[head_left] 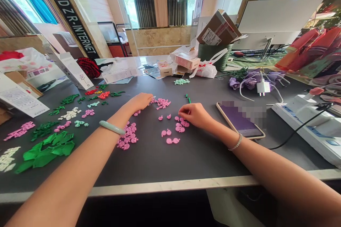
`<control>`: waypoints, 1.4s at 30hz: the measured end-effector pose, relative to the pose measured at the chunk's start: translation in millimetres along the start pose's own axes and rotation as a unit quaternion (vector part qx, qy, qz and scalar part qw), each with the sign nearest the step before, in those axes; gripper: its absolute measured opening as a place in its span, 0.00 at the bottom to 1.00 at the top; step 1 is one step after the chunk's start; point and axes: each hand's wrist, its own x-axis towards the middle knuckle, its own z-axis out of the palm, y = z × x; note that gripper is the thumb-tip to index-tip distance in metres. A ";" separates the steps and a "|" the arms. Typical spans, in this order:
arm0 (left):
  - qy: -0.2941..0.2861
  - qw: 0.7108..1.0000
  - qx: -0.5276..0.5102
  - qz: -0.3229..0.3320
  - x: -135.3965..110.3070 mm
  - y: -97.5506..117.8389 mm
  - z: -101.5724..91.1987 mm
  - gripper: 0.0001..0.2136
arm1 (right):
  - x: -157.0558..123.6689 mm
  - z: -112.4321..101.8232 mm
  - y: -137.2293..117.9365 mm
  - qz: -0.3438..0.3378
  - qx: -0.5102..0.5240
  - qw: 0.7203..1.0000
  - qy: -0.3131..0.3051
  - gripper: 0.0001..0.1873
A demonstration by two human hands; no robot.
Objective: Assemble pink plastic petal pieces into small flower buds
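My left hand [143, 101], with a pale green bangle on its wrist, is at the left edge of a pile of small pink plastic pieces [163, 103]. Its fingers are pressed together, and whatever they pinch is hidden. Below that wrist lies a heap of round pink pieces [130, 134]. My right hand [196, 114] rests its side on the table with thumb and fingers closed together; I cannot make out anything in them. Right by its fingertips are a cluster of round pink pieces [182, 125], with pairs of pink pieces [172, 141] nearer me. Two dark green stems [188, 98] lie just beyond the hand.
At the left are large green leaf pieces [48, 150] and several small piles. A phone [239, 120] lies right of my right hand, near a power strip [306, 127]. Mint pieces [181, 82], small boxes [186, 61] and purple flowers [249, 79] stand farther back.
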 end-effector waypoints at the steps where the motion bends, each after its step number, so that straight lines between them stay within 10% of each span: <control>1: 0.001 1.000 -0.002 -0.009 -0.4 0.2 -0.5 0.16 | 0.0 -0.1 0.1 0.000 0.000 1.000 -0.001 0.05; 19: 0.020 0.985 -0.020 -0.172 1.2 0.4 -42.3 0.20 | 1.0 -0.7 1.1 -0.004 -0.010 1.000 -0.006 0.05; 31: 0.062 0.980 -0.166 -0.086 -84.1 -42.6 -37.9 0.14 | 2.1 3.5 4.6 -0.036 -0.072 0.996 0.036 0.06; 42: 0.215 0.954 -0.193 -0.081 -104.5 -41.3 -27.5 0.14 | 94.6 30.6 -51.7 -0.073 -0.187 0.978 -0.047 0.13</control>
